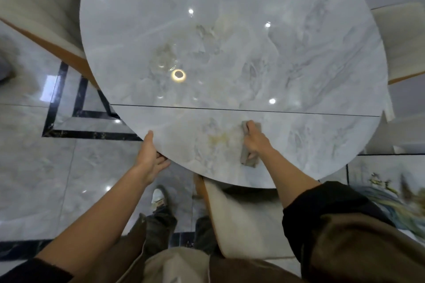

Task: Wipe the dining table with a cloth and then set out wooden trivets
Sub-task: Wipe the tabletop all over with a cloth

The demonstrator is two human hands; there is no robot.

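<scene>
A round grey marble dining table [230, 41] fills the upper view, with a thin seam running across its near part. A grey folded cloth [248, 158] lies flat on the near part of the tabletop. My right hand [256, 140] presses down on the cloth, fingers curled over its far end. My left hand [150, 156] holds the table's near-left edge, thumb on top and fingers underneath. A faint yellowish stain [218, 139] shows just left of the cloth. No wooden trivets are in view.
A cream chair [241, 220] with a wooden rim is tucked under the near edge, right in front of my legs. More cream chairs stand at the left [41, 18] and right [400, 39]. Glossy tiled floor with a black inlay border [87, 134] surrounds the table.
</scene>
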